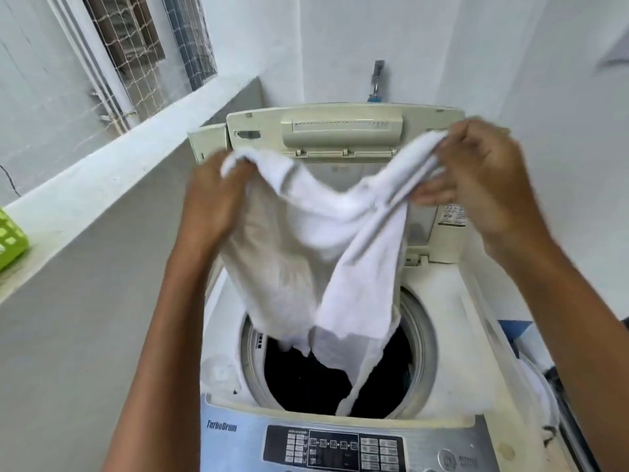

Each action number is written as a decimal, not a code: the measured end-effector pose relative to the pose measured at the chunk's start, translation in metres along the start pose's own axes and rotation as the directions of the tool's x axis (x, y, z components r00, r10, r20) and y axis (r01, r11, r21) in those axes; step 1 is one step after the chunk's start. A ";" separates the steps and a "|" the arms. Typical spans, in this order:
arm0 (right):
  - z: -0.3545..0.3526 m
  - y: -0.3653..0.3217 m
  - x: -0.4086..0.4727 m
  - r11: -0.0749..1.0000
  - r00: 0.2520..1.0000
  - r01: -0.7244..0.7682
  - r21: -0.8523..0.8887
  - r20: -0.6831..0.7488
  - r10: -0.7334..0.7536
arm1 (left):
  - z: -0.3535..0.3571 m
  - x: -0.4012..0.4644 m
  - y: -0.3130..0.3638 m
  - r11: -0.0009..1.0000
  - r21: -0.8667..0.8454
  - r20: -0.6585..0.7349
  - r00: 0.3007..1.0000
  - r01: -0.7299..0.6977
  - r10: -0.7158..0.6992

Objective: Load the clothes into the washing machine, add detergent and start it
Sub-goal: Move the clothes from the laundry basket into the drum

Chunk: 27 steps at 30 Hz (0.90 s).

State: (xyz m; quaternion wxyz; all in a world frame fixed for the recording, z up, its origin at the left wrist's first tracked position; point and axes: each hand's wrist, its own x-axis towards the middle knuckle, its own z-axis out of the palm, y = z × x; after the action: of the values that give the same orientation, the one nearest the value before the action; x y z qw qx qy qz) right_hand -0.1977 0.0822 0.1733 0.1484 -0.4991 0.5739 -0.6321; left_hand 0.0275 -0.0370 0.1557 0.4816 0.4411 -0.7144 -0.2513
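A white garment hangs spread between my two hands above the top-loading washing machine. My left hand grips its left top corner and my right hand pinches its right top edge. The garment's lower end dangles into the round drum opening, where dark clothes lie. The machine's lid stands raised at the back. The control panel with buttons lies at the near edge.
A white ledge runs along the left wall with a green basket on it. A tap is fixed to the wall behind the machine. More white cloth lies at the machine's right side.
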 end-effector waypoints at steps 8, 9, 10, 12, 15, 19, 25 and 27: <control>0.021 0.138 -0.052 0.728 0.662 -0.301 -0.616 0.414 0.625 | 0.074 -0.059 -0.112 0.853 0.449 0.561 0.659 0.267 -0.502; 0.022 0.144 -0.060 0.700 0.592 -0.315 -0.641 0.443 0.673 | 0.079 -0.067 -0.117 0.854 0.453 0.603 0.617 0.258 -0.506; 0.023 0.147 -0.067 0.681 0.539 -0.340 -0.648 0.459 0.706 | 0.083 -0.075 -0.118 0.859 0.442 0.640 0.581 0.256 -0.503; 0.023 0.152 -0.076 0.663 0.484 -0.379 -0.645 0.473 0.736 | 0.089 -0.086 -0.117 0.866 0.429 0.699 0.511 0.259 -0.499; 0.021 0.158 -0.084 0.667 0.481 -0.406 -0.625 0.474 0.737 | 0.095 -0.095 -0.113 0.882 0.406 0.746 0.471 0.240 -0.471; 0.013 0.160 -0.093 0.745 0.623 -0.417 -0.521 0.433 0.652 | 0.105 -0.107 -0.103 0.919 0.306 0.789 0.473 0.251 -0.392; -0.025 0.161 -0.118 0.843 0.790 -0.460 -0.277 0.306 0.532 | 0.146 -0.133 -0.086 0.960 0.117 0.842 0.487 0.255 -0.232; -0.045 0.168 -0.129 0.836 0.805 -0.491 -0.244 0.240 0.542 | 0.165 -0.145 -0.078 0.962 0.059 0.861 0.473 0.268 -0.185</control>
State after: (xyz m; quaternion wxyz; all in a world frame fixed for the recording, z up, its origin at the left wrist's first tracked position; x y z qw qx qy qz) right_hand -0.2394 0.1558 -0.0261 0.3574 -0.4240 0.7106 -0.4330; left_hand -0.0706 0.0412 -0.0406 0.0438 0.3279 -0.7824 -0.5277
